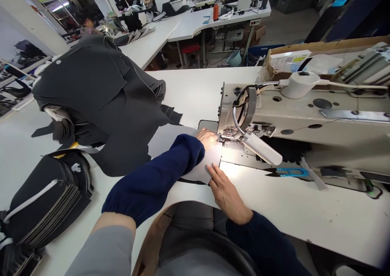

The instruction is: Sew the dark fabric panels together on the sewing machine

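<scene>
Left hand (207, 138) and right hand (227, 195) press flat, fingers extended and gripping nothing, on a grey fabric piece (179, 146) at the sewing machine (304, 117)

Needle area hidden behind lamp (262, 148) (face blurred, background).

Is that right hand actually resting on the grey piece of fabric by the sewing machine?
Touching. The head view shows the right hand lying flat with its fingers on the edge of the grey fabric, no gap between them.
</scene>
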